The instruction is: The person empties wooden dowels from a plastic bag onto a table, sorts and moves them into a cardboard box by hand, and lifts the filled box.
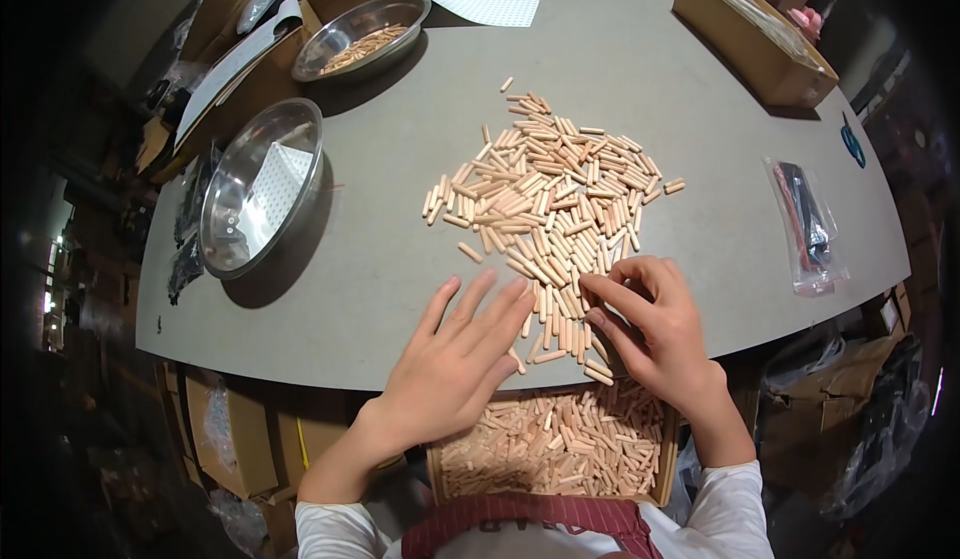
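A loose pile of short wooden dowels [560,184] spreads over the grey table and tapers toward its front edge. My left hand [455,349] lies palm down with fingers spread at the pile's lower left, its fingertips by the dowels. On the other side, my right hand [650,319] has bent fingers. Its index finger and thumb are apart at the edge of the pile, and I see no dowel gripped between them. Below the table edge, a cardboard box [434,474] full of dowels sits against my body.
At left stands a metal bowl [318,174] with a perforated white sheet inside; behind it, another bowl [415,9] holds dowels. A long carton [770,69], a bagged item [805,224] and teal-handled scissors [852,144] lie on the right of the table [400,159].
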The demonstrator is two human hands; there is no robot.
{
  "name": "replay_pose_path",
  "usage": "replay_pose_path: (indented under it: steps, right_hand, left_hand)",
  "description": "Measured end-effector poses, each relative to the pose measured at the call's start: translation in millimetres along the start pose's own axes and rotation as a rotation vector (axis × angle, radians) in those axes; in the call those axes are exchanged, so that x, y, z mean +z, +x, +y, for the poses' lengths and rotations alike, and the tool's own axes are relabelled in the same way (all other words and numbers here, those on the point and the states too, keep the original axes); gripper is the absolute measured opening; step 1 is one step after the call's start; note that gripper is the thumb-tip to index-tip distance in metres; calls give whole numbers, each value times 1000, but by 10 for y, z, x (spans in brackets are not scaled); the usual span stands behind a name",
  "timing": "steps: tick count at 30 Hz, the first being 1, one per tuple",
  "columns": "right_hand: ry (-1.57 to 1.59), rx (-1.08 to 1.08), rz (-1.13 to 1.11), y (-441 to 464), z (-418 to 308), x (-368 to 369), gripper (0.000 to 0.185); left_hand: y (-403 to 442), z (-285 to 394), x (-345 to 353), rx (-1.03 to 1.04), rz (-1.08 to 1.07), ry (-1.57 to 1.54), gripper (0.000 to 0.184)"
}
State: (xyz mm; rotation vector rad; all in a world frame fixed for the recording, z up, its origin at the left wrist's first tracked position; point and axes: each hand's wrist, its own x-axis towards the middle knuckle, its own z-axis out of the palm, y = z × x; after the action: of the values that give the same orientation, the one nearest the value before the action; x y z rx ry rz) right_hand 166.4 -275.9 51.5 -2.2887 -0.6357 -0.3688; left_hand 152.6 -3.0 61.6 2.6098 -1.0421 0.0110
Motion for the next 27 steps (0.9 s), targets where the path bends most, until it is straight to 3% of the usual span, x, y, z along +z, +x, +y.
replay_pose_path:
  steps: [4, 14, 27]
  right_hand:
    - [12, -26, 46, -49, 39, 56, 30]
    - [97, 83, -83, -136, -3, -128, 25]
    - [-108, -67, -62, -266, 36, -125, 12]
  left_hand:
    - [-2, -12, 5, -13, 3, -51, 62]
    - [-32, -131, 25, -89, 95, -341, 62]
    - [18, -102, 55, -66, 111, -274, 64]
